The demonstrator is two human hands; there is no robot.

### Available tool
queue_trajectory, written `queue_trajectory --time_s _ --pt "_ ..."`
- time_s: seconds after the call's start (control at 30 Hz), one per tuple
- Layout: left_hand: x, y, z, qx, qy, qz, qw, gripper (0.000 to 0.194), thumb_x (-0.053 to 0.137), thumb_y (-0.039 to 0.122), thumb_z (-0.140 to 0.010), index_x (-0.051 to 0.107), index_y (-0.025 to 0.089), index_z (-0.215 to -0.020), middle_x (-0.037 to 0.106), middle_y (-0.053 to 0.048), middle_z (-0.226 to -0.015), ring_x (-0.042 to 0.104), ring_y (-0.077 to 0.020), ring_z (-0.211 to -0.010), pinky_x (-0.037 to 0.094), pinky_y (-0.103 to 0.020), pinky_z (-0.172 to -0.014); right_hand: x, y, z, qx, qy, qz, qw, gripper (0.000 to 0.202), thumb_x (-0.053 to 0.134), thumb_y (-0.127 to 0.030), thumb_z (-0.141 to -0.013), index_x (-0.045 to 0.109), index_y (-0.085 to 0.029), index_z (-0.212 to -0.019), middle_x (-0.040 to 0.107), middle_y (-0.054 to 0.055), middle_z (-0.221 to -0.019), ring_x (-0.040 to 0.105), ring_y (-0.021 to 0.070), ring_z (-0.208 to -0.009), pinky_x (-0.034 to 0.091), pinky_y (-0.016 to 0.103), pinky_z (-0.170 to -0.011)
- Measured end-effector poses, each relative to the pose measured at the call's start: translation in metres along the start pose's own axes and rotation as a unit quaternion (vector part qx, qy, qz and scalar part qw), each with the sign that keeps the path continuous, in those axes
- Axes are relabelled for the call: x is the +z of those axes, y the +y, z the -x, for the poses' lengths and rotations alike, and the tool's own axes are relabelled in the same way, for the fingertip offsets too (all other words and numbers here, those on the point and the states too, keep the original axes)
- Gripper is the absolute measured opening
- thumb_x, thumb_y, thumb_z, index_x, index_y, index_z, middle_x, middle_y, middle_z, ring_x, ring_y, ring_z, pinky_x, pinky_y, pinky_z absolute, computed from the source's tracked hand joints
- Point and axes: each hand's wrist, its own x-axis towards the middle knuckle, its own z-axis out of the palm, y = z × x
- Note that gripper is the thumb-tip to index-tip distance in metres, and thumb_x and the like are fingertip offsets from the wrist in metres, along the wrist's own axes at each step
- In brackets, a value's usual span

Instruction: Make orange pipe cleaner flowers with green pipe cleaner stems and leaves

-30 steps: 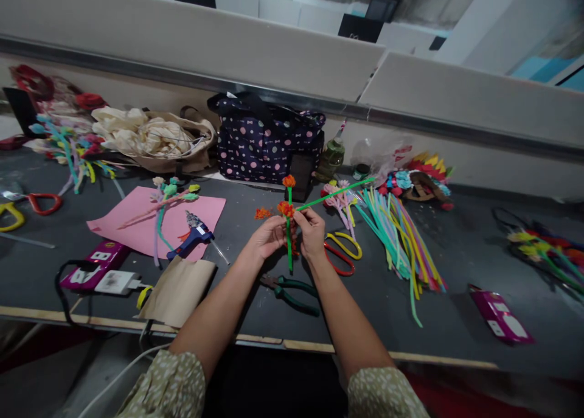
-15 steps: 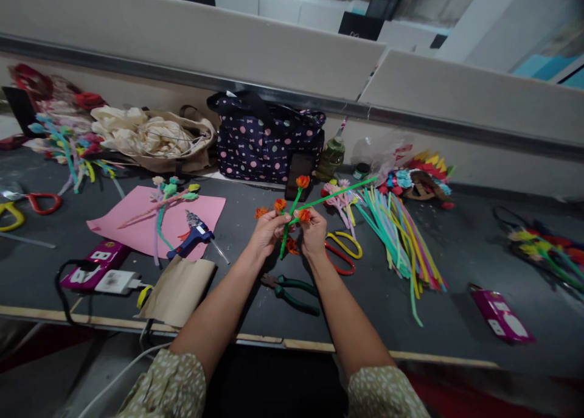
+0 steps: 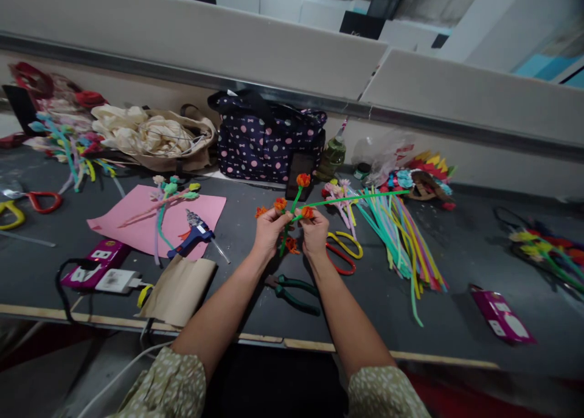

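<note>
My left hand [image 3: 268,230] pinches the green stem of a pipe-cleaner flower [image 3: 303,181] whose orange head stands up above the fingers. Several smaller orange blooms [image 3: 280,204] cluster around the fingertips. My right hand [image 3: 314,230] is closed near another orange bloom [image 3: 307,212] beside the stem. From between the hands a long green pipe cleaner [image 3: 365,196] reaches out to the right. Another orange piece [image 3: 291,244] shows just below the hands. Green-handled pliers [image 3: 294,291] lie below, and red and yellow scissors [image 3: 344,252] rest right of my right wrist.
A blue glue gun [image 3: 194,235] lies on pink paper [image 3: 132,217], with brown cardboard [image 3: 180,293] and a purple power strip [image 3: 98,263] nearby. Coloured pipe cleaners [image 3: 401,241] fan out at right. A dotted bag [image 3: 269,141] and green bottle [image 3: 333,156] stand behind.
The long green pipe cleaner's free end has swung lower and farther right. Both hands have barely moved and keep their pinch.
</note>
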Motion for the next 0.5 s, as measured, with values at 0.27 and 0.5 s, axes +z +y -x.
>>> queue_trajectory --time_s 0.27,0.5 --pt "0.0009 0.0034 0.0025 -0.028 -0.002 0.017 0.999 0.028 0.076 0.031 -0.057 0.060 0.015 -0.072 0.058 0.003 -0.068 0.053 -0.0079 -0.053 0.049 -0.023 -0.049 0.0013 -0.0057 0.0023 0.015 -0.016 0.000 1.000 0.018 0.065 -0.034 -0.070 0.060 -0.017 -0.069 0.052 -0.003 -0.069 0.045 0.0093 -0.062 0.040 0.022 -0.058" --pt "-0.0013 0.0009 -0.0014 -0.016 0.026 0.031 0.999 0.025 0.076 0.028 -0.057 0.058 0.013 -0.067 0.059 0.002 -0.070 0.053 -0.0064 -0.050 0.050 -0.022 -0.049 0.0014 -0.0087 0.0030 0.063 -0.031 -0.038 0.997 0.020 0.058 -0.030 -0.071 0.064 -0.018 -0.086 0.061 0.000 -0.080 0.050 0.0103 -0.063 0.043 0.021 -0.053"
